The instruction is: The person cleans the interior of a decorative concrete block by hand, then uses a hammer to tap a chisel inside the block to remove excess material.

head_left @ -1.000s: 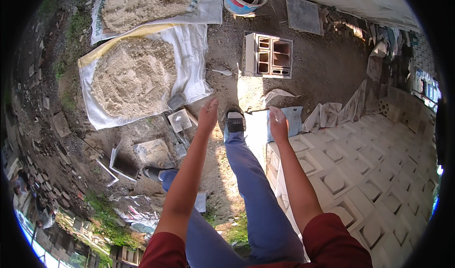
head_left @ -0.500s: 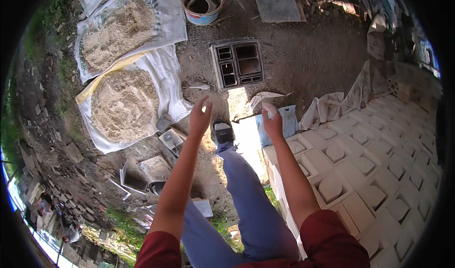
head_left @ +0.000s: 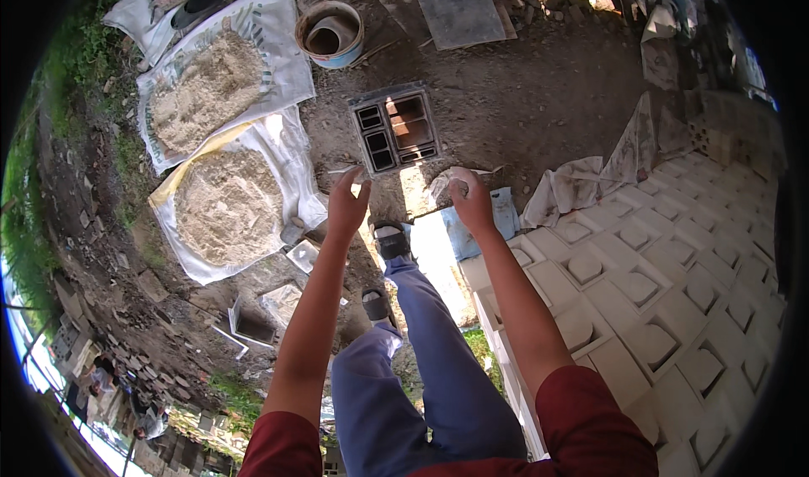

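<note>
Both my arms are stretched out in front of me, toward the metal mould that lies on the bare dirt just ahead of my feet. My left hand is empty, its fingers loosely spread and pointing forward, the tips near the mould's near left corner but not touching it. My right hand is curled around something pale and crumpled, perhaps a rag or a scrap of sack; its fingers are bent together over it, though I cannot tell how firmly they grip. The mould sits flat with its open cells facing up, so that it can be filled from above; its long axis runs away from me and a little to the left, the row of small cells on its left side and the bigger reddish opening on its right. To the left, two heaps of sandy mix lie on spread sacks, probably to keep them off the soil, with a bucket beyond them. On my right, rows of pale cast blocks lie flat and close together.
</note>
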Demonstrator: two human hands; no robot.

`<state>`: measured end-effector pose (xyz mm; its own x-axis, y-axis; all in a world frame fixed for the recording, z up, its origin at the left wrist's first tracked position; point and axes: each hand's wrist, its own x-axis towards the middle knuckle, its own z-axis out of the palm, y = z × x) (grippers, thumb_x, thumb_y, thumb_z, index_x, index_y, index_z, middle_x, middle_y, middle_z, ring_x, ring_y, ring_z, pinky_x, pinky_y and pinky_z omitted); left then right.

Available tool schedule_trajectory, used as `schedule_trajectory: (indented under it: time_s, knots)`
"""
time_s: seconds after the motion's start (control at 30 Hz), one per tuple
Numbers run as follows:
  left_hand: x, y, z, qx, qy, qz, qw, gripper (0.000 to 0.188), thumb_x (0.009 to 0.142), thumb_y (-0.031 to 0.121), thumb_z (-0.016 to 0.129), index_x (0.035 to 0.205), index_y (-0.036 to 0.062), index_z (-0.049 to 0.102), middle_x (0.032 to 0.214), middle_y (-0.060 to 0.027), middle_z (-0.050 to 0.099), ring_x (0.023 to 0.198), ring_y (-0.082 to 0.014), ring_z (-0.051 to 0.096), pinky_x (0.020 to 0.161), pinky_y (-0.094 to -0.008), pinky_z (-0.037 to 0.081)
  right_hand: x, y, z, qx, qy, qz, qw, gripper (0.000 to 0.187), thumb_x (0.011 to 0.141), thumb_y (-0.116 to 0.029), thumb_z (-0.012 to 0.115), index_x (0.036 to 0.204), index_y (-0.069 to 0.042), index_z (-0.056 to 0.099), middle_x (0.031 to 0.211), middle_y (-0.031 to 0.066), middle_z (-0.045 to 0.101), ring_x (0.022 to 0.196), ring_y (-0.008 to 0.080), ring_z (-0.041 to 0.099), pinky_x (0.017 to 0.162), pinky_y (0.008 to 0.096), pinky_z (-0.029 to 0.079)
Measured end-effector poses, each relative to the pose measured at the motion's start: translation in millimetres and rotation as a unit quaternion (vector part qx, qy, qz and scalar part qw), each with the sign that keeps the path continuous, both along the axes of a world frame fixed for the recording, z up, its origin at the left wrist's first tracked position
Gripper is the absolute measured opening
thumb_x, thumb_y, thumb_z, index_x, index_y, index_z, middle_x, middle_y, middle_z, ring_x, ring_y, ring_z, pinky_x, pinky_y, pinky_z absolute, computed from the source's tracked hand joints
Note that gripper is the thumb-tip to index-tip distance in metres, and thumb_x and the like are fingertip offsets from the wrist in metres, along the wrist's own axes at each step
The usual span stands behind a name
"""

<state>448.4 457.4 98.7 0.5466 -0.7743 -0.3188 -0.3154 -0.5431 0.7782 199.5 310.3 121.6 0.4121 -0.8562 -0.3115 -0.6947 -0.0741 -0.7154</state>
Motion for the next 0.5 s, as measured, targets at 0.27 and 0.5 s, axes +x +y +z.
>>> schedule_trajectory:
  time_s: [0.27,0.5]
  knots:
    - [-10,12,22,-0.027,-0.01,-0.003,1.0,0.034,0.093,0.018,0.069,0.123,0.002,0.068,0.125,-0.0195,0.068,0.123,-0.0344,0.062,0.106,-0.0396,0.046,-2,3,31,-0.028,0.001,0.038,0.999,0.031,0.092,-0.013,0.067,0.121,-0.001,0.066,0.119,0.0199,0.068,0.114,0.0366,0.064,0.098,0.0426,0.05]
    - [-6,41,67,-0.009,0.019,0.008,1.0,0.033,0.094,0.018,0.068,0.123,0.0017,0.067,0.125,-0.0193,0.068,0.124,-0.0346,0.061,0.108,-0.0404,0.045,1,-6,79,-0.043,-0.014,0.044,0.998,0.031,0.093,-0.014,0.065,0.121,0.0,0.066,0.12,0.0198,0.067,0.115,0.0366,0.063,0.098,0.0425,0.05]
